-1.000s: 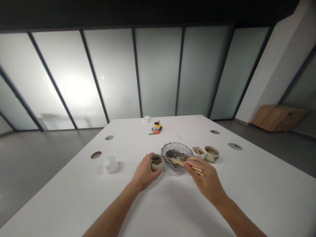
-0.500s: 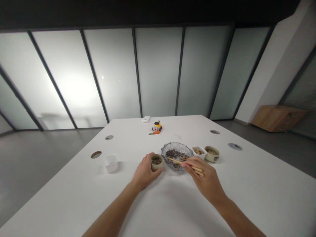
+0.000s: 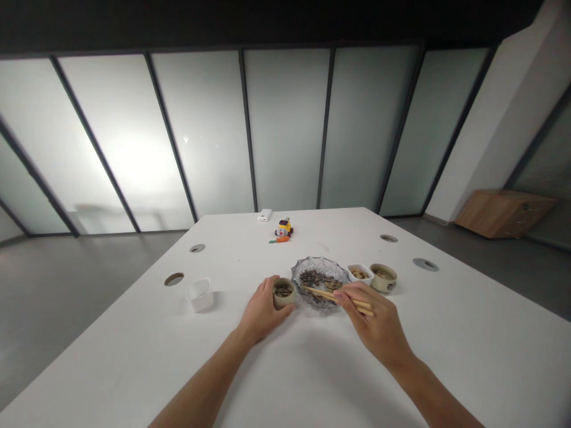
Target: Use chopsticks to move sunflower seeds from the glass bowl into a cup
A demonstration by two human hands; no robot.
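Observation:
My left hand (image 3: 260,312) wraps around a small beige cup (image 3: 284,291) with dark seeds in it, standing on the white table (image 3: 289,368). My right hand (image 3: 379,324) holds a pair of wooden chopsticks (image 3: 332,294). Their tips reach into a clear glass bowl (image 3: 320,274) that holds dark seeds, just right of the cup.
Right of the glass bowl stand a small white dish (image 3: 360,273) with pale nuts and a beige cup (image 3: 383,277). A white plastic container (image 3: 198,295) sits to the left. Farther back lie a small toy (image 3: 283,228) and a white box (image 3: 264,215). Round cable holes dot the table.
My right hand has shifted slightly right and toward me with the chopsticks. The left hand and the cup have stayed put.

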